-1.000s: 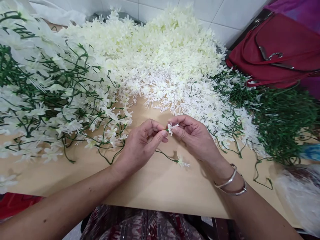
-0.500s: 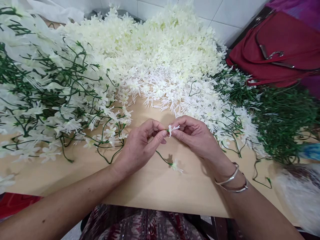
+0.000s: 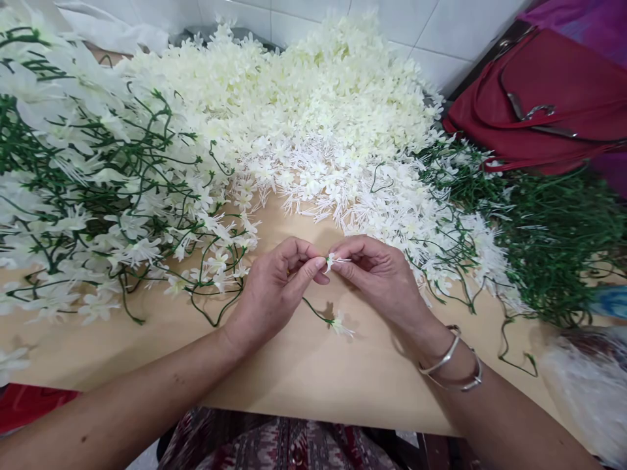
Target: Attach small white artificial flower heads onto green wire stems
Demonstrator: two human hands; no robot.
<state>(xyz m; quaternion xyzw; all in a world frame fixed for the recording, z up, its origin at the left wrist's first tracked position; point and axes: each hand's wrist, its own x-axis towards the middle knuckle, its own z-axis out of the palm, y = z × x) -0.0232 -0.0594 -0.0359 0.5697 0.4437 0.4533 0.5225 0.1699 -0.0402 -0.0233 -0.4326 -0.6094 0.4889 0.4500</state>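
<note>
In the middle of the table, my left hand (image 3: 279, 284) pinches the green end of an artificial flower stem between thumb and forefinger. My right hand (image 3: 377, 271) closes on a small white artificial flower (image 3: 331, 262) at that same end, its thin stamens pointing right between the fingertips. The two hands' fingertips almost meet at the bloom. From below my left hand a green stem (image 3: 316, 312) comes out, tipped with another white bloom (image 3: 341, 326). My left fingers hide the rest of the stem.
Stems with finished white flowers (image 3: 93, 209) heap up at the left. Loose white petals (image 3: 313, 85) pile at the back, with white stamen pieces (image 3: 372, 202) before them. Bare green stems (image 3: 563, 228), a red bag (image 3: 553, 98) and clear plastic (image 3: 582, 385) lie at the right.
My right fingertips have shifted slightly left, closer to my left hand. The small flower now sits tight against my left fingertips, with less green showing. The view has tilted slightly.
</note>
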